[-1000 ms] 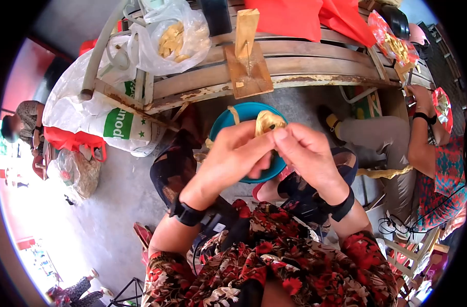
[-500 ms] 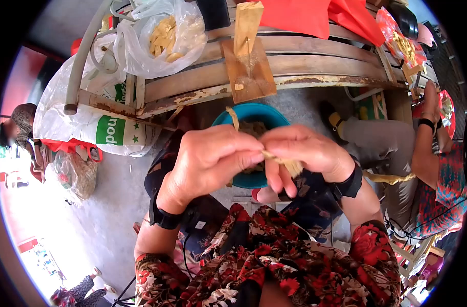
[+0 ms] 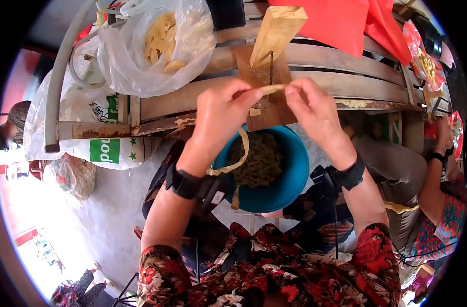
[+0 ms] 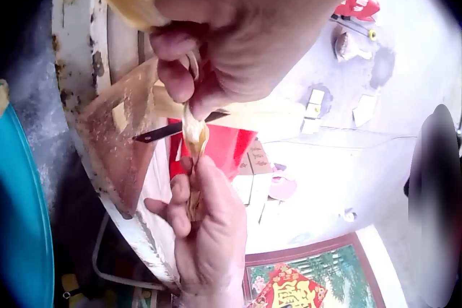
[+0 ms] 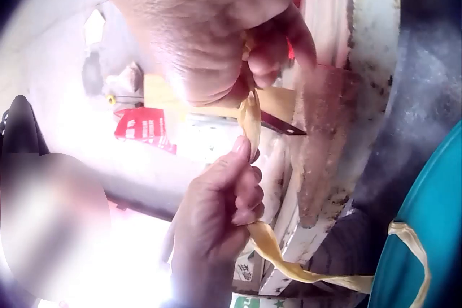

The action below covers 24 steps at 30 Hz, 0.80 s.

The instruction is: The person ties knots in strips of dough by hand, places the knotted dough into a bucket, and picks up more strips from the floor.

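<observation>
A pale yellow strip (image 3: 272, 89) is stretched between both hands, beside an upright metal blade (image 3: 271, 69) on a wooden board (image 3: 283, 110). The left hand (image 3: 218, 117) pinches the strip at the left of the blade; its tail (image 3: 242, 156) hangs down over the bucket. At the right of the blade, the right hand (image 3: 317, 120) pinches the other end. In the left wrist view, the strip (image 4: 193, 135) passes close to the blade (image 4: 160, 133); whether they touch I cannot tell. The teal bucket (image 3: 294, 179) below holds many small folded pieces (image 3: 259, 161).
A wooden block (image 3: 278, 33) rises from the board on the slatted bench (image 3: 356, 82). On the bench's left lies a clear bag (image 3: 126, 66) with yellow pieces, and red cloth (image 3: 340, 25) lies at the back. Another person's arm (image 3: 431, 199) is at the right.
Both hands have moved forward from over the bucket to the blade on the board, with the strip held between them. More of the bucket's contents shows.
</observation>
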Each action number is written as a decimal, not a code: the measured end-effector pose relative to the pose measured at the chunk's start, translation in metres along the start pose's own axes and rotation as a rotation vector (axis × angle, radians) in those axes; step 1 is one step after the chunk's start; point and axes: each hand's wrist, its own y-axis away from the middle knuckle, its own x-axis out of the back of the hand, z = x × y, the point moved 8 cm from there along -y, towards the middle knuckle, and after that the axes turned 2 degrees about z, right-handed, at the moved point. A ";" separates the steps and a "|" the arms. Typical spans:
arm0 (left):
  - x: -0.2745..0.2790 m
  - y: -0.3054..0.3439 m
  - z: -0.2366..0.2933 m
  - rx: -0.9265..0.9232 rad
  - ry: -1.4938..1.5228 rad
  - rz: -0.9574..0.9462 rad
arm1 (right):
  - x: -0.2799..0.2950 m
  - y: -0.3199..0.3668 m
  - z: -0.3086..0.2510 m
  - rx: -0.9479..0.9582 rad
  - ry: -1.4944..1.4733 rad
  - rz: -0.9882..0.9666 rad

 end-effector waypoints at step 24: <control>-0.005 0.124 0.070 -0.161 0.095 -0.497 | 0.047 0.143 -0.102 0.169 -0.738 0.025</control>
